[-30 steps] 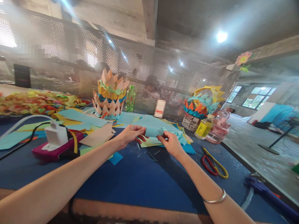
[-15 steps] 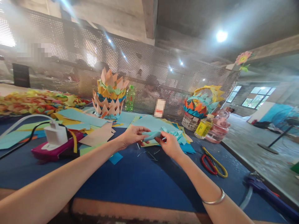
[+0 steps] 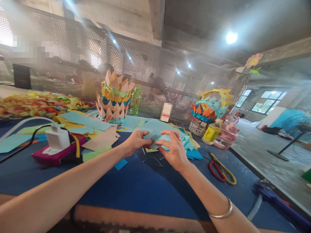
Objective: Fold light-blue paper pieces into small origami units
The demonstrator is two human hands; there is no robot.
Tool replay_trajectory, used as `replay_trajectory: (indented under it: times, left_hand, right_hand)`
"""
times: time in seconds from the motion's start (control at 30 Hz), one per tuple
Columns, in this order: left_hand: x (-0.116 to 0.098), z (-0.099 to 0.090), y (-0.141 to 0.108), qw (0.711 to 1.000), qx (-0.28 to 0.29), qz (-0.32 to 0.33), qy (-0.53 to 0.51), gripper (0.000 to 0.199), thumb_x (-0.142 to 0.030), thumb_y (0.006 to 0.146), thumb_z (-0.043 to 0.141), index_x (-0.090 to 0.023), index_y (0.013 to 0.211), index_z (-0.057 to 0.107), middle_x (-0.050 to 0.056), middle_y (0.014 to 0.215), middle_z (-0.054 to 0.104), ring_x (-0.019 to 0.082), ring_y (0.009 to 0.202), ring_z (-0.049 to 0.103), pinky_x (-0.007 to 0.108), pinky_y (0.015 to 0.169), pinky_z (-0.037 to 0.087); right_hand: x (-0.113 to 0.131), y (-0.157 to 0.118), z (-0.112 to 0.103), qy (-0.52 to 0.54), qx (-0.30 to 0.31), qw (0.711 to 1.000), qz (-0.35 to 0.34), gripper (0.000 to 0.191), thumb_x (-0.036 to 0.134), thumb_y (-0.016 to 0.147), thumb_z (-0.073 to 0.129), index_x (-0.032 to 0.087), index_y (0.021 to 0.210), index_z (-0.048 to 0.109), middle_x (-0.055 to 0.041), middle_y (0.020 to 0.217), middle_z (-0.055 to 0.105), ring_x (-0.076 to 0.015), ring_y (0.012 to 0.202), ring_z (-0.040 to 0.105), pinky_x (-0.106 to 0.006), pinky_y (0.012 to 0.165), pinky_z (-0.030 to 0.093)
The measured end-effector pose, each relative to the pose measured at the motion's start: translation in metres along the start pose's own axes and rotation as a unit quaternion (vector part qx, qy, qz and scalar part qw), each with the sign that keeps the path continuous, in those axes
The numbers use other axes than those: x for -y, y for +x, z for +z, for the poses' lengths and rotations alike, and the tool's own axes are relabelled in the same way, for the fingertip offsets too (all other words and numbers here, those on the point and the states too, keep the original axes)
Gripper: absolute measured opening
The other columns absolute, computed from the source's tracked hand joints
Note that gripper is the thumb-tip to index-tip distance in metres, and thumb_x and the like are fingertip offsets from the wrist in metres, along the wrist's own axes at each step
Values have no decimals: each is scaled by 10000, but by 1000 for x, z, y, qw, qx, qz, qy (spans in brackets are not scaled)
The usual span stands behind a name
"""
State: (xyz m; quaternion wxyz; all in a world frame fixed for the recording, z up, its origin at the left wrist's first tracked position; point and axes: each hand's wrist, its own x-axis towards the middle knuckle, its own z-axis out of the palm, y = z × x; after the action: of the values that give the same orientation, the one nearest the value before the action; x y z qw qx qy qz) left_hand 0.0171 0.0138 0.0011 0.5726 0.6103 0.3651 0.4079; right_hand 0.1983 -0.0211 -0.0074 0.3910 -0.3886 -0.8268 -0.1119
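A piece of light blue paper [image 3: 155, 142] is held up over the near edge of the paper pile. My left hand [image 3: 136, 142] pinches its left side between thumb and fingers. On the other side my right hand [image 3: 175, 151] grips the paper with its thumb and fingertips, and a ring shows on one finger. Just right of the right hand lie folded light blue paper pieces [image 3: 188, 143]. Behind the hands spreads a larger light blue sheet [image 3: 155, 125]. Thin pale sticks or strips [image 3: 155, 161] lie on the blue tabletop [image 3: 136, 184] below the hands.
Scissors [image 3: 221, 170] lie to the right, near bottles [image 3: 211, 132]. Layered paper crowns [image 3: 113, 100] and a paper-trimmed basket [image 3: 202, 113] stand at the back. A magenta power strip [image 3: 48, 157] with a white charger [image 3: 57, 139] and cables sits left, beside coloured sheets [image 3: 99, 140].
My right hand has lifted and spread its fingers over the paper. The paper has turned so more of its face shows. My left hand keeps nearly the same place.
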Motion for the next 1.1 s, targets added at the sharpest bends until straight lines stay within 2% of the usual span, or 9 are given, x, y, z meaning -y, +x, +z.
replay_trajectory:
  times: [0.2, 0.4, 0.6, 0.77, 0.9, 1.1]
  left_hand:
    - [0, -1, 0, 998, -2, -19, -64, 408, -179, 551, 742, -126, 945, 650, 14, 776, 677, 122, 669, 608, 261, 687, 500]
    - [1, -1, 0, 995, -10, 1, -95, 372, -132, 520, 742, -119, 884, 669, 1, 719, 681, 116, 651, 606, 243, 694, 480]
    - [-1, 1, -2, 994, -7, -3, -104, 393, -111, 516, 725, -119, 905, 666, -3, 686, 680, 102, 617, 594, 222, 671, 457]
    - [0, 4, -2, 995, 4, 9, -99, 424, -85, 524, 710, -126, 943, 663, 1, 736, 688, 99, 643, 588, 223, 699, 449]
    - [-1, 7, -3, 996, 15, 25, -86, 392, -99, 543, 702, -128, 932, 669, -8, 701, 676, 108, 667, 590, 228, 709, 446]
    - [0, 8, -4, 997, 28, 34, -63, 393, -114, 571, 691, -137, 962, 655, 14, 798, 694, 130, 746, 612, 246, 756, 445]
  right_hand:
    - [-6, -1, 4, 5, -24, 999, 34, 116, 312, 771, 631, 275, 853, 704, -52, 1071, 527, -220, 1020, 462, -370, 881, 417]
    - [-5, 0, 3, 28, -34, 999, 21, 122, 286, 774, 631, 280, 868, 708, -52, 1031, 544, -210, 981, 476, -363, 839, 432]
    - [-3, 1, 1, 30, -48, 998, 29, 86, 340, 755, 646, 289, 755, 715, -37, 1039, 540, -216, 1010, 455, -372, 861, 407]
    - [-1, 2, 4, 41, -58, 995, 74, 144, 348, 769, 626, 238, 696, 684, -50, 1020, 536, -214, 1002, 462, -360, 842, 410]
    - [-2, 1, 7, 37, -81, 988, 124, 181, 365, 743, 642, 209, 651, 650, -62, 1006, 521, -227, 1005, 478, -399, 886, 375]
    - [-3, 1, 8, 61, -56, 984, 155, 170, 356, 730, 650, 197, 672, 635, -65, 1030, 541, -232, 1024, 489, -398, 916, 354]
